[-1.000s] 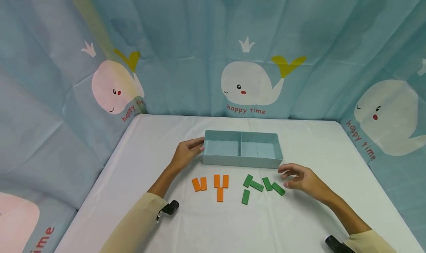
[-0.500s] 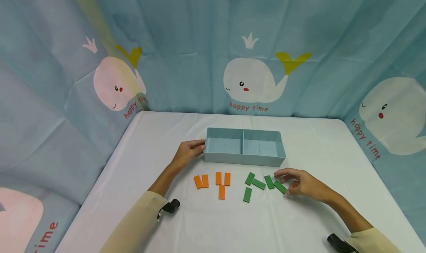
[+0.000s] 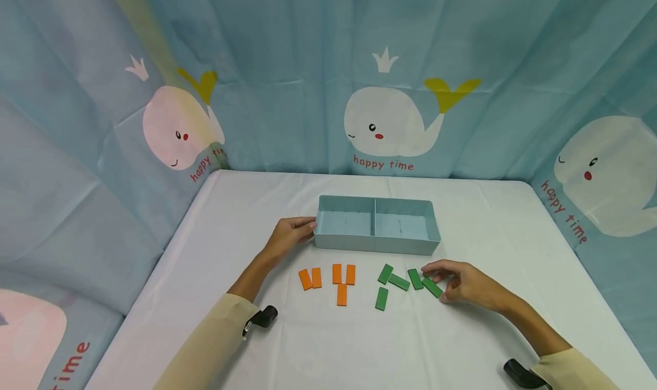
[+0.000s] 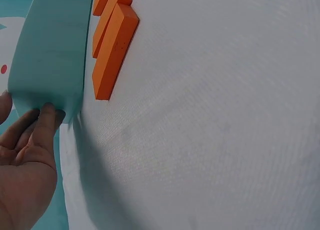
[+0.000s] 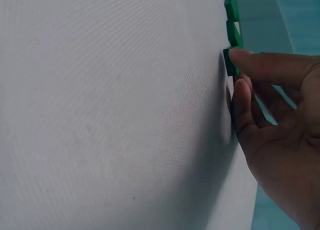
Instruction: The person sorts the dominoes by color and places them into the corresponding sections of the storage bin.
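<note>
My right hand (image 3: pixel 469 287) has thumb and fingertips about the rightmost green block (image 3: pixel 432 287), pinching it while it lies on the cloth. In the right wrist view the thumb touches that green block's end. My left hand (image 3: pixel 286 239) rests its fairly straight fingers against the left end of a blue-grey box (image 3: pixel 377 244). A divider splits the box into two compartments, with no blocks seen inside. Several other green blocks (image 3: pixel 398 282) lie left of my right hand. Several orange blocks (image 3: pixel 341 294) lie in front of the box's left half.
White cloth (image 3: pixel 359 350) covers the table. Blue curtains (image 3: pixel 287 122) with printed whales stand behind and at both sides. A black wrist camera (image 3: pixel 264 316) sits on the left sleeve, another wrist camera (image 3: pixel 523 374) on the right.
My right hand has moved slightly left and closed its thumb and fingers about the rightmost green block. My left hand stays at the box's end. The head view has shifted a little.
</note>
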A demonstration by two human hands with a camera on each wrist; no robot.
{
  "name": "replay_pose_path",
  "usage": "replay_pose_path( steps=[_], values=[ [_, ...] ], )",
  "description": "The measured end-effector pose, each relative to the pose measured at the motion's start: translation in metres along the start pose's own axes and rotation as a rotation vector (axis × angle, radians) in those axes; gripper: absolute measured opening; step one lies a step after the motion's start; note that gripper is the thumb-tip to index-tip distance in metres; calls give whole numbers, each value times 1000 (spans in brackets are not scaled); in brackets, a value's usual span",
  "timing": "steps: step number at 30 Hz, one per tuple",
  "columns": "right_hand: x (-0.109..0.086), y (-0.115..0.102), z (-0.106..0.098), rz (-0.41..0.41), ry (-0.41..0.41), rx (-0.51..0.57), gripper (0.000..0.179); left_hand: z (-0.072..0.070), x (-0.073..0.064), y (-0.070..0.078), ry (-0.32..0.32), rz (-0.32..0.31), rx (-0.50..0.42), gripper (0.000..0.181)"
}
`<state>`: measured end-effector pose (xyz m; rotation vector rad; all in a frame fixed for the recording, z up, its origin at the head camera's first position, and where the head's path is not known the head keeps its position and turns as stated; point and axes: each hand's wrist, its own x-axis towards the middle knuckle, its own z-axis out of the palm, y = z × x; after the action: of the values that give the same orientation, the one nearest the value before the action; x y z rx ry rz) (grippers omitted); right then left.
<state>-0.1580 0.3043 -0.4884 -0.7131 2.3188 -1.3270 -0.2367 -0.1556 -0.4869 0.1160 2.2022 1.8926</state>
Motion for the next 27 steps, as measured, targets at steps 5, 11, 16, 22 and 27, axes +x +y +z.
replay_pose_path(
  steps=[5, 11, 16, 22, 27],
  values=[
    [1, 2, 0, -4, 9, -19, 59, 0, 0, -1, 2, -17, -16, 48],
    [1, 2, 1, -2, 21, -25, 59, 1, 0, -2, -9, -7, -36, 49],
    [2, 0, 3, -14, 35, -36, 57, 0, -1, -2, -9, -3, -37, 49],
    [2, -1, 5, -21, 55, -79, 57, 1, -2, -1, -13, 12, -41, 48],
    [1, 1, 7, -30, 63, -100, 56, 2, -2, -1, -3, 8, -45, 46]
  ],
)
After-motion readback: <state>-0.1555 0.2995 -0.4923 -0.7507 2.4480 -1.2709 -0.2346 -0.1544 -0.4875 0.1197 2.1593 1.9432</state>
